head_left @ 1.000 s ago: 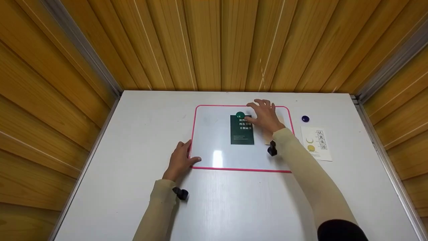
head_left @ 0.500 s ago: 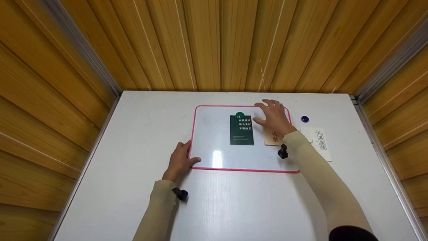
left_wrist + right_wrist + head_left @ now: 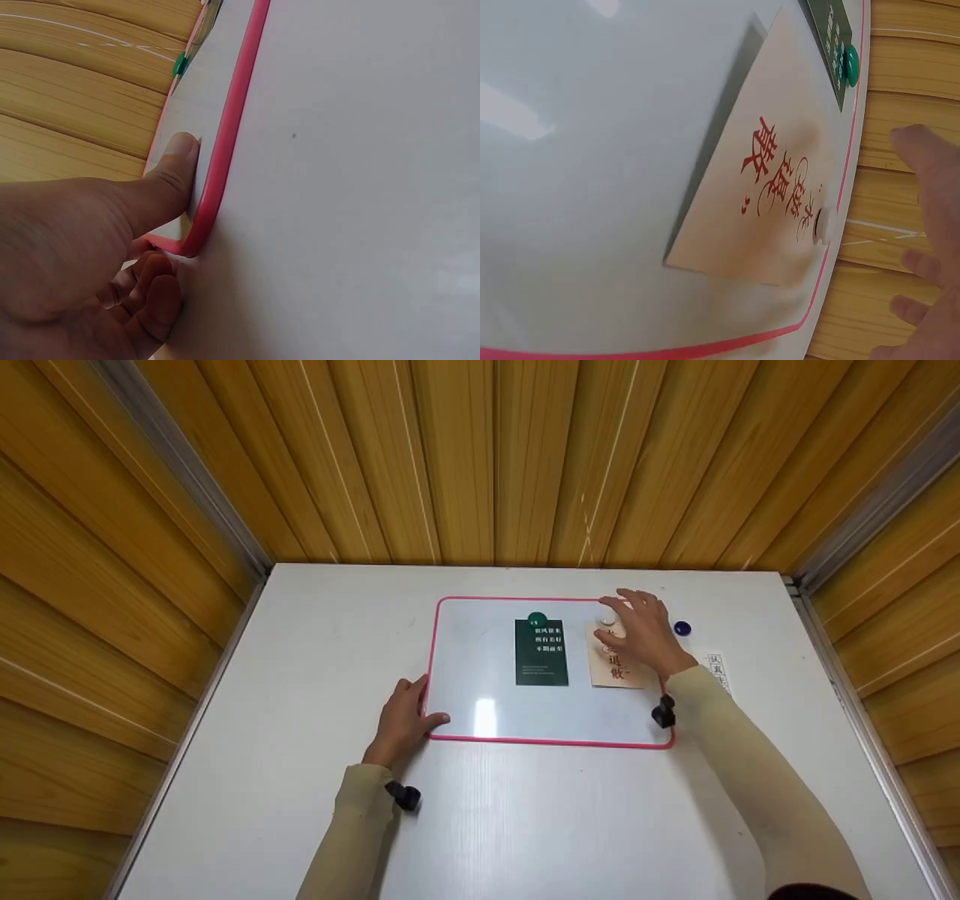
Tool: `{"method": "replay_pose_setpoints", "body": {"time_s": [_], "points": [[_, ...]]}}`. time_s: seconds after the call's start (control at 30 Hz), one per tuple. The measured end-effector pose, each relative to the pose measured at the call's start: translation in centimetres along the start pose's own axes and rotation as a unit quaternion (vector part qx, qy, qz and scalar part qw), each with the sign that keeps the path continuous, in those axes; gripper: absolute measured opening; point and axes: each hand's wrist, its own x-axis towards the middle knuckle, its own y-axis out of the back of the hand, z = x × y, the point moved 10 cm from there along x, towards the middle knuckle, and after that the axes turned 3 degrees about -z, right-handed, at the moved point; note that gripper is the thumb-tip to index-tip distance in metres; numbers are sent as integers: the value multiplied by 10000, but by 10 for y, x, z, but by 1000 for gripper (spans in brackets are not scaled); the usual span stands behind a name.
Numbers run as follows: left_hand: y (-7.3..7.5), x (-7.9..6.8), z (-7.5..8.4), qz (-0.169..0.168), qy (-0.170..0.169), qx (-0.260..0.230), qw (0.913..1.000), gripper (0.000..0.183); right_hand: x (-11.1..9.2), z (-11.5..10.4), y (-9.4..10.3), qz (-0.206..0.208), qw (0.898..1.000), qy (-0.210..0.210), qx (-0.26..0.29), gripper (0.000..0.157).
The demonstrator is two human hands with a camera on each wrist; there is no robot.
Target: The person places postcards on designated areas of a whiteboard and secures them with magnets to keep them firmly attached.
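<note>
One tan card (image 3: 609, 660) emerges, seemingly pinned by its magnet (image 3: 823, 226), as the right hand (image 3: 646, 631), fingers spread, shifts right, the left hand (image 3: 401, 724) pinching the board (image 3: 469, 675).

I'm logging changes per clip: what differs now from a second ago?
The right hand moved right, from beside the green magnet to the beige card, exposing more of that card and a white magnet in the head view. The right sleeve now covers most of the white card. No grip visibly changed: the left hand still holds the board. Green card and blue magnet stayed put.
</note>
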Motion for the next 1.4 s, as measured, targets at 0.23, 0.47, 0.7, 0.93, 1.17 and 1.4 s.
{"method": "replay_pose_setpoints", "body": {"time_s": [0.23,0.47,0.7,0.93,1.17,1.4], "points": [[0,0,0,-3,-3,19,10000,89,-13,17,7,126,9999,-53,-56,66],[1,2,-1,-7,20,11,10000,89,-24,33,11,190,9997,-100,-150,70],[1,1,-1,-15,-22,-16,10000,89,-36,50,13,163,9992,-325,143,71],[0,0,-1,-25,-39,-45,10000,90,-47,67,12,108,9982,-513,298,71],[-1,2,-2,-26,-53,43,10000,90,-59,84,10,3,9960,-816,356,73],[-1,3,-2,-20,0,78,10000,89,-71,95,10,-56,9939,-1094,92,78]]}}
